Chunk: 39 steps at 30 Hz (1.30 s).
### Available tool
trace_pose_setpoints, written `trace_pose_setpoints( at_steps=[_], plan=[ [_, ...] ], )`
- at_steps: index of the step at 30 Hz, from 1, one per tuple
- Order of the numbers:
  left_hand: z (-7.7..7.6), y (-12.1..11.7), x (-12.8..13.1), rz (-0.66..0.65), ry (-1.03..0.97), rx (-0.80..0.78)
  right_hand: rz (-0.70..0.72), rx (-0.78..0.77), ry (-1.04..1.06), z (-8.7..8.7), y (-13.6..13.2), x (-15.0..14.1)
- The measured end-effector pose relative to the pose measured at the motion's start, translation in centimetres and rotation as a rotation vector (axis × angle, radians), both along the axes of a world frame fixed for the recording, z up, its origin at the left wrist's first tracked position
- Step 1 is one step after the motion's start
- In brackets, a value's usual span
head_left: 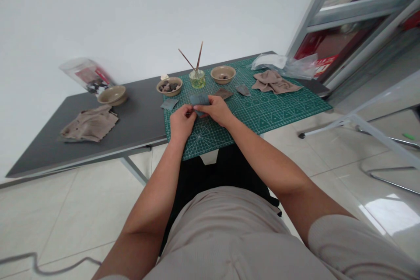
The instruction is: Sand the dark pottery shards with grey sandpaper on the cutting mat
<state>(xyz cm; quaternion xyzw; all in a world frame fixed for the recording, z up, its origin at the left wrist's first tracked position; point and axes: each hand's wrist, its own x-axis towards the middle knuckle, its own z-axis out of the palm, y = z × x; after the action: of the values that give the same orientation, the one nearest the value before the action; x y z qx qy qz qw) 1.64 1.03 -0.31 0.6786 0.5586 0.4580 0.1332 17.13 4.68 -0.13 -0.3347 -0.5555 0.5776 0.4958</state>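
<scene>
My right hand [219,109] is closed on a stiff blue-grey sheet [199,99] that looks like sandpaper, thumb across its face. Against the sheet's lower left edge, my left hand [182,121] has its fingers pinched together; what is in them is hidden. Both hands are over the green cutting mat [213,135]. Close by on the mat lie a small grey sheet [169,104], a brown sheet [223,93] and another grey piece [243,90]. Behind the hands, a bowl [169,87] contains small dark and brown stone-like lumps.
A glass jar [197,79] with yellow-green contents holds two thin sticks. Beside it is a bowl [223,74] with a small dark lump inside. Cloths [275,82] lie at both sides, and a plastic bag [285,64] at the back right. Another bowl [112,95] is left.
</scene>
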Motion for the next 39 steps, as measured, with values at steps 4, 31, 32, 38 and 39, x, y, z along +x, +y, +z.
trace_pose_setpoints(
  at_steps=[4, 31, 32, 38, 39],
  plan=[
    [0.0, -0.1, -0.1, -0.007, 0.023, -0.006, 0.012, -0.035, -0.001, -0.1, 0.0, 0.0],
    [-0.2, 0.9, -0.8, -0.318, -0.484, -0.064, 0.087, 0.076, 0.128, -0.1, 0.2, 0.0],
    [-0.1, 0.9, -0.9, -0.334, -0.501, -0.072, 0.094, 0.079, 0.132, -0.2, 0.2, 0.0],
    [-0.3, 1.3, -1.2, -0.361, -0.605, -0.107, 0.117, 0.059, 0.160, -0.5, 0.4, 0.3],
    [-0.3, 1.3, -1.2, -0.347, -0.626, -0.106, 0.110, 0.044, 0.177, -0.5, 0.4, 0.4]
  ],
)
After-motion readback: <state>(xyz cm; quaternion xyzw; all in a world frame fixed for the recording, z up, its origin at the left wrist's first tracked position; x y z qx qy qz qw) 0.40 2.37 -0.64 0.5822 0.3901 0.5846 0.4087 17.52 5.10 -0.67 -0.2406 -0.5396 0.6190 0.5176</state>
